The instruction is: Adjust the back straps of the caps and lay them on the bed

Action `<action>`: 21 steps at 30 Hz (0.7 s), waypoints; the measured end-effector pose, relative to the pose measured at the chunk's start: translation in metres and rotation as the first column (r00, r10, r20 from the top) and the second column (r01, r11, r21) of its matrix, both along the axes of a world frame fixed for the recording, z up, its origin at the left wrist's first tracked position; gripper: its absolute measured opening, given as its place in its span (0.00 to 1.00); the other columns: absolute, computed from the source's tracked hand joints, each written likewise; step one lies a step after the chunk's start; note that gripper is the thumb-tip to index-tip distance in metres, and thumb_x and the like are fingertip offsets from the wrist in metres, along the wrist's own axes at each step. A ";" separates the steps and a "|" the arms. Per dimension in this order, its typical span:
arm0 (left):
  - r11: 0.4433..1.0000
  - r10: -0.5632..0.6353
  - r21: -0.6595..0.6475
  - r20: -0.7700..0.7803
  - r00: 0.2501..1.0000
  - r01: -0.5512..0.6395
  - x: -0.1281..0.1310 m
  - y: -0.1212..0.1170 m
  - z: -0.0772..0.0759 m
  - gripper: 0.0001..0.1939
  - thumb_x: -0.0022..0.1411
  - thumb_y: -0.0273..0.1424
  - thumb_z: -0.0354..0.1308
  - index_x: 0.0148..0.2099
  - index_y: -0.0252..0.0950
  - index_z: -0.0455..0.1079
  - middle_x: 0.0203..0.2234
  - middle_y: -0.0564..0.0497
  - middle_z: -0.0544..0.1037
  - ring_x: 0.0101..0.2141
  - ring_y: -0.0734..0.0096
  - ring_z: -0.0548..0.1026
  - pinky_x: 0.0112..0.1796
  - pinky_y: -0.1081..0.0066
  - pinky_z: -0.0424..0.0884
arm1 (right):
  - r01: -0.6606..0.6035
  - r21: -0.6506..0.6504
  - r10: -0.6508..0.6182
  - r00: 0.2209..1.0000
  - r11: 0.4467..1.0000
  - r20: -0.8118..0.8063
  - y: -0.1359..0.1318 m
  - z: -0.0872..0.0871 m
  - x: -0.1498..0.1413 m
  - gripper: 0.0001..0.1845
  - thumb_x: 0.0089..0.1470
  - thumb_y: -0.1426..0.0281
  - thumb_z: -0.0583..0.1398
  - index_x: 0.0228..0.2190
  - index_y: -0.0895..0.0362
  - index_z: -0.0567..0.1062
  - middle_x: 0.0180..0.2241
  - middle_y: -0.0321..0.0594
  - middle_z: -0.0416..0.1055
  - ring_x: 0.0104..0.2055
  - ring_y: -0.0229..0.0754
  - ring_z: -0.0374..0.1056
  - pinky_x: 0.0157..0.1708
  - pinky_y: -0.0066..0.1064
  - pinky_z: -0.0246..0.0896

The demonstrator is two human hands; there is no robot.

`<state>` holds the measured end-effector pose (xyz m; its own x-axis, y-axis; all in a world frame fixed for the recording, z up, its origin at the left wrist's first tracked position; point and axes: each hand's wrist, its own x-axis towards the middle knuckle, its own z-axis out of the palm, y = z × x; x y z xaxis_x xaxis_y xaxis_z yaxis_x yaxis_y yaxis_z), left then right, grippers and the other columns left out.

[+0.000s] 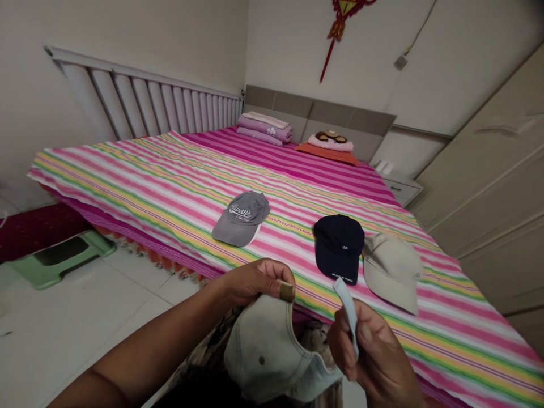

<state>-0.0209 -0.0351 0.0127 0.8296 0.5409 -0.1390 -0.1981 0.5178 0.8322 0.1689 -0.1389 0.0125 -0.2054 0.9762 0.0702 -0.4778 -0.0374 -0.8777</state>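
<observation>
Now you're working strap (349, 311), seemingly: left grip (263, 276) pinches pale cap (255, 334) beside bed (170, 187), right grip (378, 345) holds strap end; next move calls for steady cap, fine finger control.

A white radiator (164, 107) lines the left wall. A green stool (45, 276) stands on the tiled floor (127, 277). Folded purple bedding (266, 133) lies near the headboard (352, 122). A red ornament (336, 28) hangs above. A bedside cabinet (403, 191) stands at right, near the headboard.
</observation>
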 end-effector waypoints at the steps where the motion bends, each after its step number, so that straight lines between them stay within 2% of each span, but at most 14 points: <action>1: 1.000 -0.003 -0.008 0.009 1.000 0.003 0.000 0.000 -0.001 0.13 0.38 0.31 0.67 0.27 0.29 0.70 0.17 0.50 0.73 0.16 0.80 0.68 0.19 0.80 0.62 | 0.013 -0.024 -0.011 0.999 1.000 0.047 0.001 0.004 0.000 0.11 0.49 0.61 0.58 0.26 0.57 0.69 0.11 0.30 0.61 0.11 0.27 0.49 0.13 0.19 0.43; 6: 0.999 -0.012 -0.031 0.042 0.999 0.013 0.001 0.000 -0.002 0.14 0.36 0.32 0.68 0.26 0.29 0.71 0.17 0.51 0.74 0.17 0.80 0.68 0.19 0.80 0.62 | 0.087 -0.084 -0.051 0.931 0.993 0.362 0.007 0.020 -0.001 0.13 0.48 0.62 0.59 0.21 0.59 0.68 0.14 0.30 0.61 0.12 0.26 0.46 0.13 0.20 0.39; 9: 1.000 0.000 -0.009 0.048 0.999 0.000 0.001 0.000 -0.001 0.13 0.37 0.31 0.68 0.26 0.29 0.72 0.18 0.51 0.74 0.17 0.81 0.68 0.19 0.81 0.63 | 0.121 -0.076 -0.071 0.878 0.990 0.473 0.010 0.023 -0.005 0.14 0.45 0.62 0.61 0.20 0.60 0.70 0.14 0.30 0.57 0.14 0.27 0.44 0.12 0.21 0.37; 12: 1.000 0.010 0.013 0.024 1.000 -0.010 0.001 0.000 -0.001 0.13 0.37 0.31 0.68 0.26 0.28 0.73 0.19 0.49 0.75 0.18 0.80 0.69 0.19 0.80 0.63 | 0.146 -0.066 -0.091 0.848 0.987 0.522 0.013 0.022 -0.010 0.14 0.44 0.61 0.61 0.21 0.61 0.73 0.13 0.30 0.54 0.15 0.28 0.43 0.13 0.22 0.38; 21: 0.999 0.048 0.001 -0.002 0.999 -0.048 0.003 0.000 -0.001 0.14 0.35 0.31 0.68 0.27 0.28 0.74 0.19 0.47 0.76 0.18 0.78 0.70 0.19 0.79 0.63 | 0.188 -0.034 -0.139 0.825 0.982 0.547 0.015 0.018 -0.010 0.14 0.43 0.61 0.61 0.20 0.60 0.74 0.14 0.31 0.56 0.16 0.29 0.46 0.14 0.22 0.41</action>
